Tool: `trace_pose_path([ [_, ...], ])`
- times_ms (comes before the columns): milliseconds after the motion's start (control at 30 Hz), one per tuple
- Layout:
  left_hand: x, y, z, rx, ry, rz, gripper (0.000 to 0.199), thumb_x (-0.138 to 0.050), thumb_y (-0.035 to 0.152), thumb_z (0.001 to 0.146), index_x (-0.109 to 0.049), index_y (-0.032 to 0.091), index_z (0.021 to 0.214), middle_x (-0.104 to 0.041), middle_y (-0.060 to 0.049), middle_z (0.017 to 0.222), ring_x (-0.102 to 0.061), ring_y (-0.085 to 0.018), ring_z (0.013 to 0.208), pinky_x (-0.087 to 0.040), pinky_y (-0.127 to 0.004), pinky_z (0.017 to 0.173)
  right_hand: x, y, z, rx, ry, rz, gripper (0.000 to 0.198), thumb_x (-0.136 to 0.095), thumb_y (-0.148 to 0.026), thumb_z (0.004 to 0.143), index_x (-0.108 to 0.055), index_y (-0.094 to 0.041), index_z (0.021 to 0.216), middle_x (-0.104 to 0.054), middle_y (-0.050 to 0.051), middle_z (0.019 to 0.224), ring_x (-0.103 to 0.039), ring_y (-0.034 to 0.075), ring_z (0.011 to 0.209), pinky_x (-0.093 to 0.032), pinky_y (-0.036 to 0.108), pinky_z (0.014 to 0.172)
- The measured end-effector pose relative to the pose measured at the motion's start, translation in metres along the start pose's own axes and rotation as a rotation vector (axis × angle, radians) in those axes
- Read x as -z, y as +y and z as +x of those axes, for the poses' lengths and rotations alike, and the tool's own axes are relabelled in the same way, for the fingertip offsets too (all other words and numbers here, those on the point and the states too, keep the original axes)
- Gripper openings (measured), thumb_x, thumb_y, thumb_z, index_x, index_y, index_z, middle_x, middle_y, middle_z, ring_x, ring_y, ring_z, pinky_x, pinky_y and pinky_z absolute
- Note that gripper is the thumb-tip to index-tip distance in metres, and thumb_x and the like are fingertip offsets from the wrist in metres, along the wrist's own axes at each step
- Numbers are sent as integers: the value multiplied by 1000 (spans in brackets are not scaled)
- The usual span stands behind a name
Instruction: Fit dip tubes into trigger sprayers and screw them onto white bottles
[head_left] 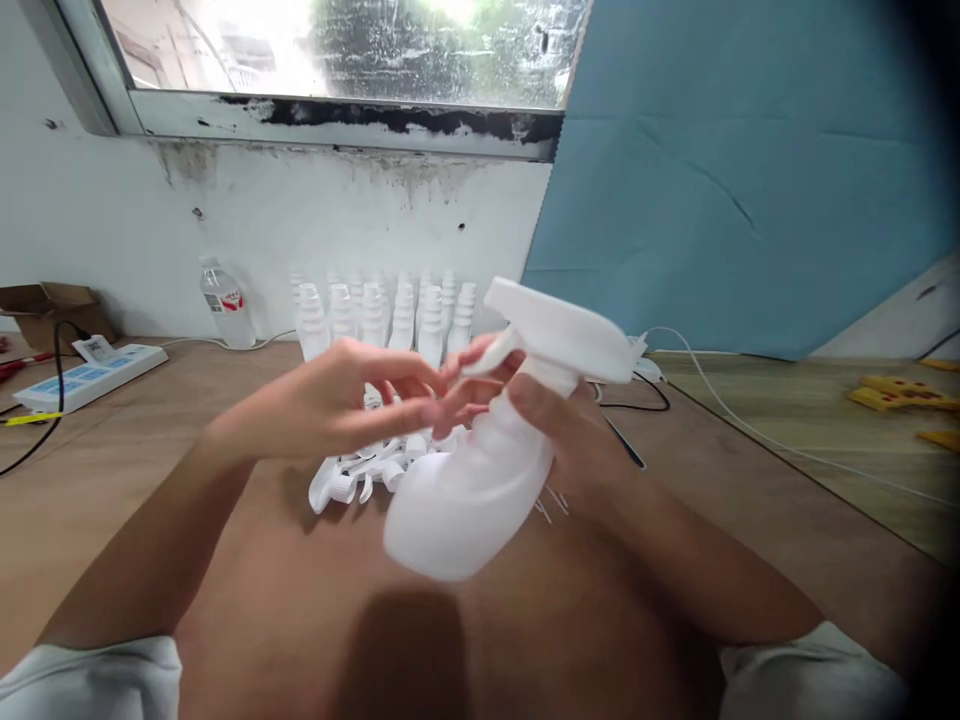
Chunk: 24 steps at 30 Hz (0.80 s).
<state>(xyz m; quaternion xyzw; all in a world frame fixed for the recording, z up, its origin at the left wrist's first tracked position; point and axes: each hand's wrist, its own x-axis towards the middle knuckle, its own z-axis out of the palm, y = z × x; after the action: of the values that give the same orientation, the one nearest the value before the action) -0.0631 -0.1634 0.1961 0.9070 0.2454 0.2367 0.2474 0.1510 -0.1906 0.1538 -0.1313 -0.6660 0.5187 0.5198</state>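
Observation:
A white plastic spray bottle (469, 495) hangs tilted above the wooden table, its trigger head (559, 335) pointing up and right. My right hand (562, 440) grips the bottle around its neck. My left hand (352, 395) reaches in from the left, and its fingertips touch the collar just under the trigger head. Below my hands lies a heap of loose white trigger heads (360, 475). Behind them stand several empty white bottles (390, 315) without heads, in rows near the wall.
A clear water bottle (223, 305) stands by the wall. A white power strip (90, 372) with black cables lies at the left beside a cardboard box (49, 305). Cables (750, 420) cross the table's right side. Yellow pieces (904, 392) lie far right.

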Motion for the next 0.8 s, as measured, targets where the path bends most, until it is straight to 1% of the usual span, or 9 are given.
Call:
trace_pose_path([
  [100,-16,6,5,-47,-155,5,32,-64,43,84,-66,20,107,-70,-2,90,-64,-15,77,-51,-24,66,2,-10,0,87,49,-48,29,-61,-42,89,-59,-24,111,-61,6,114,-67,18,84,-58,37,74],
  [267,-19,5,3,19,-110,228,34,-68,41,81,-66,24,111,-69,-1,92,-61,-15,76,-49,-23,66,8,-17,3,130,115,-186,53,-64,-55,82,-55,-28,127,-49,6,139,-58,23,114,-54,39,95],
  [333,-2,-7,-3,21,-100,270,35,-69,41,80,-67,26,110,-70,0,91,-61,-14,75,-51,-23,69,13,-19,5,110,127,-257,63,-69,-54,79,-48,-32,135,-42,4,147,-52,25,124,-51,41,101],
  [433,44,-43,-20,83,-31,272,35,-73,43,76,-69,23,104,-70,-1,94,-62,-13,78,-54,-22,72,23,-29,8,106,199,-388,67,-70,-50,79,-42,-37,138,-36,2,152,-45,27,132,-47,45,105],
  [500,79,-75,-35,242,47,328,37,-75,45,73,-69,18,97,-71,-4,92,-63,-15,78,-55,-22,66,27,-40,8,126,255,-469,66,-68,-52,80,-41,-40,138,-36,1,152,-46,28,132,-46,48,104],
  [567,111,-108,-52,418,269,423,52,-81,50,64,-68,14,100,-73,-6,89,-66,-16,71,-51,-19,51,30,-51,5,155,298,-534,60,-66,-53,81,-44,-42,135,-38,-1,151,-49,28,129,-46,48,103],
  [600,124,-124,-61,523,273,421,54,-79,54,65,-68,12,99,-73,-7,85,-66,-16,65,-49,-19,47,30,-56,4,179,312,-552,55,-66,-50,82,-46,-43,133,-40,-3,150,-50,28,127,-46,47,102],
  [700,148,-164,-87,760,395,349,61,-81,60,57,-68,8,87,-74,-10,78,-67,-18,58,-52,-24,46,30,-65,0,254,320,-548,41,-65,-35,85,-55,-42,124,-46,-4,143,-57,26,121,-47,46,102],
  [800,153,-195,-107,754,572,378,57,-85,61,46,-66,12,70,-70,-3,58,-62,-18,44,-47,-25,40,30,-68,-1,292,329,-519,36,-62,-24,84,-61,-38,118,-50,-2,138,-61,26,113,-48,47,100],
])
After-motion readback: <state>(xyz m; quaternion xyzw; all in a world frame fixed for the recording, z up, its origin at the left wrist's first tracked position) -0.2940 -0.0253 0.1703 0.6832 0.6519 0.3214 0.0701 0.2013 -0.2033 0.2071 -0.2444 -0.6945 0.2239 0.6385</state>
